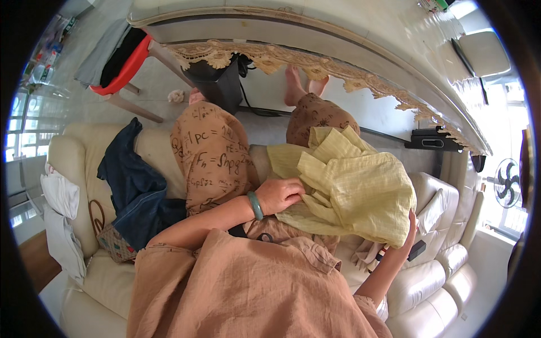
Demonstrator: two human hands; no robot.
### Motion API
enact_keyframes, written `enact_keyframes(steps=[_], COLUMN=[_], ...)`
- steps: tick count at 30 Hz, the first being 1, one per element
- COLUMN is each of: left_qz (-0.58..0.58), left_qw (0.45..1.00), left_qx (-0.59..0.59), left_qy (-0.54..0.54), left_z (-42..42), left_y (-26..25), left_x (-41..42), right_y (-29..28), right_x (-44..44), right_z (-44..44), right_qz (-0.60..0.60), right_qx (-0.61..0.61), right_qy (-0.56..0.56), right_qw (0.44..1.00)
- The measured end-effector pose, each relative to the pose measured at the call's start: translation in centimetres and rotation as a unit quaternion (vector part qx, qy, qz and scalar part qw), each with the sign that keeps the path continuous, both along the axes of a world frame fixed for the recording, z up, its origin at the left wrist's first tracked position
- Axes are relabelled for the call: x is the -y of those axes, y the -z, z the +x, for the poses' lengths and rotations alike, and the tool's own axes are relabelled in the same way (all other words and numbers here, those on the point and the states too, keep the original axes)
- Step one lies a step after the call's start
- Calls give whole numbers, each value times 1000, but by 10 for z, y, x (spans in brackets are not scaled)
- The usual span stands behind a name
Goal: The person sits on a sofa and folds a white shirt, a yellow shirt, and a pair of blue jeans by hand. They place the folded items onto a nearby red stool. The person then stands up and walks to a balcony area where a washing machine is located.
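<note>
A pale yellow checked garment (363, 186) lies bunched over my right thigh and lap, its cloth folded in loose layers. My left hand (280, 195), with a green bangle (255, 205) at the wrist, has its curled fingers on the garment's near left edge. At the garment's right end, my right hand (411, 228) grips the border, its fingers partly hidden by the cloth. Brown trousers (215, 156) printed with formulas cover my legs.
I sit on a cream leather sofa (101, 276). Dark blue denim (143, 190) and a patterned handbag (115, 243) lie to my left. A lace-edged table (304, 21) stands in front. A red stool (122, 67) bears folded clothes. A black bin (217, 84) stands below the table.
</note>
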State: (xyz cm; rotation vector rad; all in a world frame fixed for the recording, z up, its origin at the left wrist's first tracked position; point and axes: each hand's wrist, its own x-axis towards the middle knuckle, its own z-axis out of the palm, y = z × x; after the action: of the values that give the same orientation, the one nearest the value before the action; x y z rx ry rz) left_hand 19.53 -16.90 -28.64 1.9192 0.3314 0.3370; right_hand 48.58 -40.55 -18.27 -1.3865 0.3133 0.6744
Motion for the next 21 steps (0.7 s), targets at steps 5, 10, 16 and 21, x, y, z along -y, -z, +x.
enact_keyframes(steps=[5,10,16,21], left_qz=[-205,-18,131,-108], left_qw=[979,959,974,993], left_qx=[3,-271,-185,-2], left_qy=[14,83,-27,45], left_z=[-12,-29,-12,52], left_y=[-18,-17,-52,-85], left_x=[-6,-20,-17,12], right_y=[-5,-6,-7,-24], right_x=[-5,-9,-6,-12], right_z=[-5,-6,-2,-9], right_qz=[7,2,27,23], right_qx=[-19,-37,-45,-9], right_qy=[-7,16,3,-8], right_qw=[1000,999,999,1000])
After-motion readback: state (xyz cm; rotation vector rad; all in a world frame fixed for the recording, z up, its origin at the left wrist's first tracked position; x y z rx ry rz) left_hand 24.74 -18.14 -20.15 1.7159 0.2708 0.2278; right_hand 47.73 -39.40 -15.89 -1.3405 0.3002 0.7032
